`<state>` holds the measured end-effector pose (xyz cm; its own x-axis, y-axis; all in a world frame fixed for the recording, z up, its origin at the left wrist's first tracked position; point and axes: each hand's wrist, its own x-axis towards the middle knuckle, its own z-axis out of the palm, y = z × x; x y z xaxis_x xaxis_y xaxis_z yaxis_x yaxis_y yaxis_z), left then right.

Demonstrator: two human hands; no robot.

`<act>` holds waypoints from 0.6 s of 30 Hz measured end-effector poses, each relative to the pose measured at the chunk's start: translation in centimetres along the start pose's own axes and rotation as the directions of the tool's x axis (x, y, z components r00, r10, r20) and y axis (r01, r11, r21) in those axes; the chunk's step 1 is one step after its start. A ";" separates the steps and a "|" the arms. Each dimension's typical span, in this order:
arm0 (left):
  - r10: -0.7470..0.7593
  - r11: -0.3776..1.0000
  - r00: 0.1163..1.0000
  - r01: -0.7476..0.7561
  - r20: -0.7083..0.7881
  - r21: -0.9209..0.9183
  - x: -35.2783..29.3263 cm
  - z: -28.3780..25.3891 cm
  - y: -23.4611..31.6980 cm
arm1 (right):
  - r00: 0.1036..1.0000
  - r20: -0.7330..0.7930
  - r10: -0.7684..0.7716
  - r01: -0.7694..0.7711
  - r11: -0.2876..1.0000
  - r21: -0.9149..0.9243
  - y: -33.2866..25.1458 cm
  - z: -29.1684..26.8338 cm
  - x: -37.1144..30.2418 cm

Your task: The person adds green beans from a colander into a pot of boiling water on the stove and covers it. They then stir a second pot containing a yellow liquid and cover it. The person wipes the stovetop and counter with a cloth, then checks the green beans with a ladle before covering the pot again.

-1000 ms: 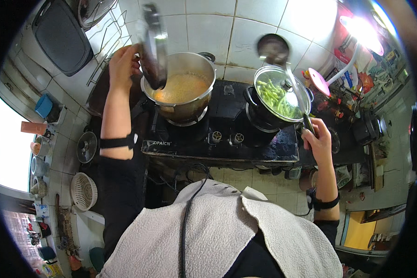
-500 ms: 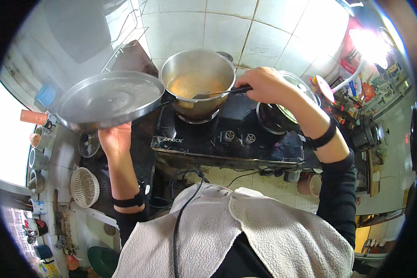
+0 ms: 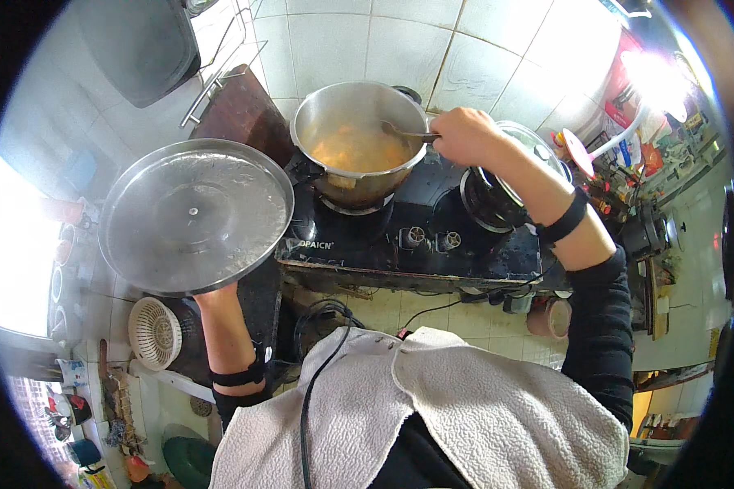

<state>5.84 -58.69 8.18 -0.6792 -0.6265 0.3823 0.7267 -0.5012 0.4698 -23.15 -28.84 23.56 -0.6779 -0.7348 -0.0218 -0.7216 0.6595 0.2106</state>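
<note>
Right hand point(image 3: 469, 137) closed round handle of ladle point(image 3: 408, 134), just right of pot point(image 3: 355, 191). Ladle's long axis runs left across right rim, head inside pot. Right hand nearer pot than left hand point(image 3: 218, 295), mostly behind lid point(image 3: 192, 232); left grip cannot be told.

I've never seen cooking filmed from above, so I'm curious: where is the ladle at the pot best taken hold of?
Probably by the dark handle, from the right, as the right hand does: the ladle reaches out over the right rim of the pot, leaving that end outside, while its bowl is inside.
</note>
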 end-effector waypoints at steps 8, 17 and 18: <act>-0.023 0.999 0.993 0.017 -0.118 -0.051 0.8 0.6 -0.7 | 0.837 0.537 -0.108 -0.249 0.798 0.548 1.5 -3.6 2.5; -0.038 0.997 0.991 0.030 -0.125 -0.066 0.2 1.2 -0.8 | 0.866 0.495 -0.069 -0.482 0.140 0.865 -0.1 4.1 2.2; -0.043 0.998 0.991 0.036 -0.125 -0.060 0.1 1.2 -0.7 | 0.867 0.492 -0.072 -0.487 0.080 0.870 0.2 4.4 1.8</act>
<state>5.15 -57.70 8.85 -0.6917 -0.6740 0.2596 0.7069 -0.5581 0.4345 -25.12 -29.36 19.20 -0.6056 -0.6065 -0.5152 0.1504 0.5486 -0.8225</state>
